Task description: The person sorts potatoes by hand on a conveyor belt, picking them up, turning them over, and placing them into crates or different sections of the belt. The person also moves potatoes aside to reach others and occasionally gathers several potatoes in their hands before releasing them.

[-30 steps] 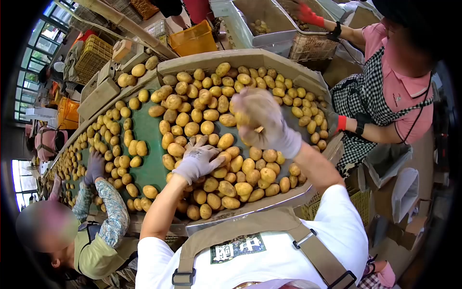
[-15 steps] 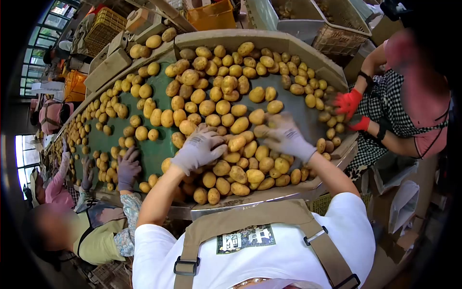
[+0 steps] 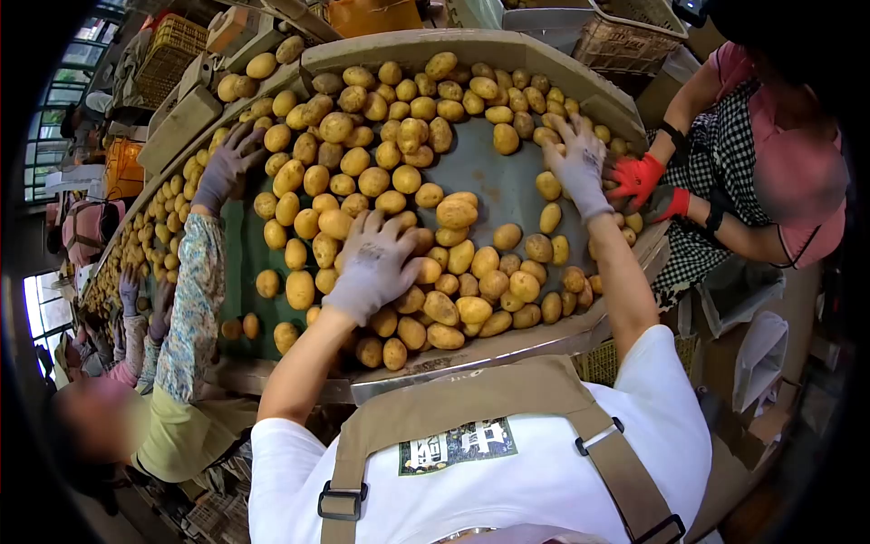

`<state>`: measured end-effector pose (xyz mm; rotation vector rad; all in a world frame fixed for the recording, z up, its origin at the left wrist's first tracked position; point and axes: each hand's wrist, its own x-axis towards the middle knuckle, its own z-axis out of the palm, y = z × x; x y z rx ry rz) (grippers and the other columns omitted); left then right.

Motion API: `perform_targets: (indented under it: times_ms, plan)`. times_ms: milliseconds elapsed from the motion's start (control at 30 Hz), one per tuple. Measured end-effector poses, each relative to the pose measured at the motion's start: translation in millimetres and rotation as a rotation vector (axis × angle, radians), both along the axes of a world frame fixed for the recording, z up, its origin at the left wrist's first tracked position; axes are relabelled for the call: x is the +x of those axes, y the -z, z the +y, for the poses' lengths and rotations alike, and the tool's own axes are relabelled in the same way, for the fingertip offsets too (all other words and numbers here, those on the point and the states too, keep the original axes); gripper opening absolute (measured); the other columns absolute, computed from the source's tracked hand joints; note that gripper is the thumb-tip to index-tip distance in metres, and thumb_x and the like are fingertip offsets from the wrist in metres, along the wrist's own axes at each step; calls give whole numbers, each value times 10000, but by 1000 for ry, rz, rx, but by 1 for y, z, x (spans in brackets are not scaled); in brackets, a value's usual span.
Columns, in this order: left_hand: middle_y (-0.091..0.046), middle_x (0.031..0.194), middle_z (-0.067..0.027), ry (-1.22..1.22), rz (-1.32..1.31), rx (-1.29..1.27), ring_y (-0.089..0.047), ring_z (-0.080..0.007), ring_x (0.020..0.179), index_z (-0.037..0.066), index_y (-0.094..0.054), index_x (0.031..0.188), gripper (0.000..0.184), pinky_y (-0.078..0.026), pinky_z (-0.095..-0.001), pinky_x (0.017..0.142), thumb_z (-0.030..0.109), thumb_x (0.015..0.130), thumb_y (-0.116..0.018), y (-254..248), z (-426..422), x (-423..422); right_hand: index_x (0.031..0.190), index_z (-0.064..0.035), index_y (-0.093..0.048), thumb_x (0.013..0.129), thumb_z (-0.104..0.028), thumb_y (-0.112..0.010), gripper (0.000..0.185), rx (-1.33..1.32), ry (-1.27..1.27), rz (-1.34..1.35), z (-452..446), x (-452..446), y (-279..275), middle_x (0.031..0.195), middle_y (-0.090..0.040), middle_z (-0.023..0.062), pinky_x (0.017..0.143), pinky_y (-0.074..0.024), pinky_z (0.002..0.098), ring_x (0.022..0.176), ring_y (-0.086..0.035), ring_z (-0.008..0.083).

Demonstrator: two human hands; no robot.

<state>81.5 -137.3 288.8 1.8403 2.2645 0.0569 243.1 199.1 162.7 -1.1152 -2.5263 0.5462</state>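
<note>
Many yellow-brown potatoes (image 3: 441, 307) cover a sorting table with a green and grey surface (image 3: 489, 186). My left hand (image 3: 373, 269), in a pale glove, lies on the potatoes at the near middle with its fingers spread. Its fingertips touch a few of them, and none is gripped. Farther to the right, my right hand (image 3: 578, 170), gloved too, is stretched out with its fingers apart over potatoes by the right end. It rests right beside a co-worker's red glove (image 3: 634, 181).
A wooden rim (image 3: 453, 43) bounds the table's far side. On the left, another worker's gloved hand (image 3: 227, 168) reaches across. A co-worker in a checked apron (image 3: 702, 199) stands at the right end. Plastic crates (image 3: 625, 41) are at the back right.
My right hand has moved right, away from the middle pile. My left hand stays nearly in place. Potatoes have shifted, and the left worker's arm has reached farther across the table.
</note>
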Motion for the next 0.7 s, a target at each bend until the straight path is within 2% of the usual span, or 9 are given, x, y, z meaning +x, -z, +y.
perform_targets:
  times_ms: [100,167,233,333,400,433,533,633,700]
  plan:
    - [-634,1247,-136,143,-136,-216,-547,-384,1229,134,-679,1298,468,-355,-502,1138,401,920,-612,23,39,22,1475,-279,-570,974,-576,-535,584,-192,35,-188,-40,-67,8,1591,-450,162,1230,-139,644,1512,-277,481]
    - [-646,1321,-156,238,-329,-35,-572,-372,1251,115,-669,1332,493,-398,-488,1108,415,946,-601,36,36,18,1398,-234,-646,958,-620,-534,596,-183,-537,-614,-79,-85,-75,1553,-496,163,1248,-132,630,1517,-235,521]
    - [-676,1302,-156,106,-433,-30,-574,-349,1268,100,-707,1272,460,-409,-481,1103,404,937,-625,-4,44,-6,1240,-193,-766,937,-628,-554,571,-438,-687,-86,-44,-88,-42,1458,-579,186,1208,-293,571,1443,-344,532]
    - [-663,1345,-94,-64,41,39,-549,-347,1299,140,-743,1215,409,-390,-509,1114,421,940,-630,-10,35,-36,1495,-201,-556,946,-664,-554,718,-382,-250,23,2,-100,-31,1584,-428,216,1197,-266,616,1434,-376,487]
    - [-632,1392,-86,-97,94,-67,-514,-373,1327,187,-757,1216,403,-378,-514,1124,452,947,-615,4,23,-37,1657,-296,-224,884,-803,-529,974,-283,-142,-249,-28,-119,0,1701,-136,259,1210,-76,717,1539,-148,531]
    - [-619,1405,-85,-90,89,-72,-497,-388,1337,210,-763,1216,400,-369,-512,1133,465,950,-608,18,15,-34,1637,-330,-292,891,-786,-539,908,-237,-369,-525,-69,-111,-46,1708,-116,254,1225,-31,689,1559,-37,530]
    - [-658,1311,-85,-32,41,-14,-508,-377,1320,200,-767,1210,380,-342,-540,1157,434,947,-625,3,-4,-23,1509,-295,-540,930,-637,-595,674,-201,-777,-202,-113,-29,-10,1675,-251,231,1225,-43,687,1537,-161,520]
    - [-681,1228,-106,-35,1,-18,-511,-373,1310,179,-741,1244,381,-327,-576,1166,353,914,-665,-9,-28,-23,1530,-262,-516,918,-433,-681,657,-127,-751,-215,-111,64,-34,1614,-376,206,1216,-194,650,1503,-274,467]
    - [-663,1264,-132,-35,-17,-28,-484,-401,1353,177,-726,1270,420,-317,-575,1177,364,897,-678,-23,-39,-13,1496,-239,-561,911,-361,-694,612,-416,-684,-191,-114,132,-41,1622,-390,166,1230,-234,572,1482,-314,466]
